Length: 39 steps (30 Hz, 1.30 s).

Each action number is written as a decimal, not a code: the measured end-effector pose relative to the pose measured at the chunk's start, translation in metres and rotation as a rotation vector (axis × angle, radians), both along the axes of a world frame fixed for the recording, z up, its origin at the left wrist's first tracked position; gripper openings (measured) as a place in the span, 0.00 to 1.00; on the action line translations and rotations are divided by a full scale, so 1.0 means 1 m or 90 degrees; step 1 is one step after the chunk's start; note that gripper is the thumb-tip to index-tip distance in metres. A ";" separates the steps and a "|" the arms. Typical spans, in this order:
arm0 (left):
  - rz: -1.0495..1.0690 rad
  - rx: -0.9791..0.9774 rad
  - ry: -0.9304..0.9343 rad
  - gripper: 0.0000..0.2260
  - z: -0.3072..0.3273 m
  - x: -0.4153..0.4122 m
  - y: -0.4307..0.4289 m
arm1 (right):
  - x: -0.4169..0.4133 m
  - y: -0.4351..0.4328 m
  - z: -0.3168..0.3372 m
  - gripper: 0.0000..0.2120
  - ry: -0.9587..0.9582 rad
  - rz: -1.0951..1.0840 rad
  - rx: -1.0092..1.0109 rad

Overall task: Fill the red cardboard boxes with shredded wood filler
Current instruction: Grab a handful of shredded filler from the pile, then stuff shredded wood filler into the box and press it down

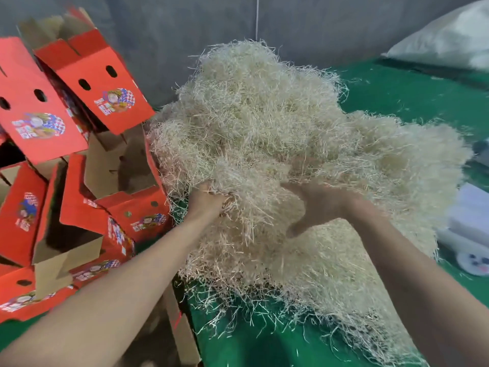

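1. Both hands are buried in the shredded wood filler (264, 123) at centre frame: your left hand (205, 198) clutches a tuft, and your right hand (317, 205) curls into the mass.
2. Tangled strands may drag out too much, shedding it onto the green table (397, 96) short of the red boxes (92, 75) at left.
3. Count: one pile, two hands, roughly seven jumbled boxes.

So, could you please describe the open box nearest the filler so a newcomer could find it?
Start at the big pale heap of shredded wood filler on the green surface; red boxes are piled to its left. The open box is the one pressed against the heap, beside the left hand, its brown inside facing you.
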<state>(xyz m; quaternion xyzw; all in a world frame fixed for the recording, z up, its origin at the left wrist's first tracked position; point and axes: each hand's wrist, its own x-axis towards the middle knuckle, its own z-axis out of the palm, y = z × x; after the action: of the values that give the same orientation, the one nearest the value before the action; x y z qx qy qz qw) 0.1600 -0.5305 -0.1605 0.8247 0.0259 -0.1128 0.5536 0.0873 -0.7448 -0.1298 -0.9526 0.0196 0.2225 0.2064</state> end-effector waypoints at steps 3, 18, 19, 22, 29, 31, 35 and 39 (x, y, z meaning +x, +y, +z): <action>0.032 -0.033 -0.046 0.23 0.009 0.003 0.001 | -0.005 0.004 -0.032 0.33 -0.073 -0.067 -0.124; -0.136 -0.081 0.041 0.36 0.058 -0.003 -0.022 | 0.045 0.064 0.067 0.24 -0.379 -0.157 0.548; -0.066 -0.086 0.024 0.23 0.058 0.002 -0.023 | 0.049 0.060 0.068 0.24 -0.361 -0.142 0.572; 0.049 -0.110 0.037 0.11 0.062 0.021 -0.007 | 0.051 0.032 0.055 0.22 -0.363 -0.150 0.482; 0.179 -0.265 -0.104 0.13 0.076 0.045 0.017 | 0.043 0.000 -0.019 0.18 -0.130 0.019 -0.052; 0.184 -0.268 -0.134 0.14 0.081 0.047 0.025 | 0.045 -0.014 -0.019 0.17 -0.145 -0.057 -0.045; 0.192 -0.319 -0.184 0.16 0.096 0.055 0.041 | 0.050 -0.035 -0.010 0.19 -0.128 -0.147 -0.092; 0.171 -0.266 -0.245 0.15 0.103 0.055 0.042 | 0.049 -0.028 0.017 0.31 -0.051 -0.027 -0.135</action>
<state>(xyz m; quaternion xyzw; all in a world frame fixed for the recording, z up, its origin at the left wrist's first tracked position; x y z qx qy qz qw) 0.2150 -0.4884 -0.0574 0.6886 0.0057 0.1163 0.7157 0.1360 -0.7726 -0.1125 -0.9767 0.0552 0.1761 0.1096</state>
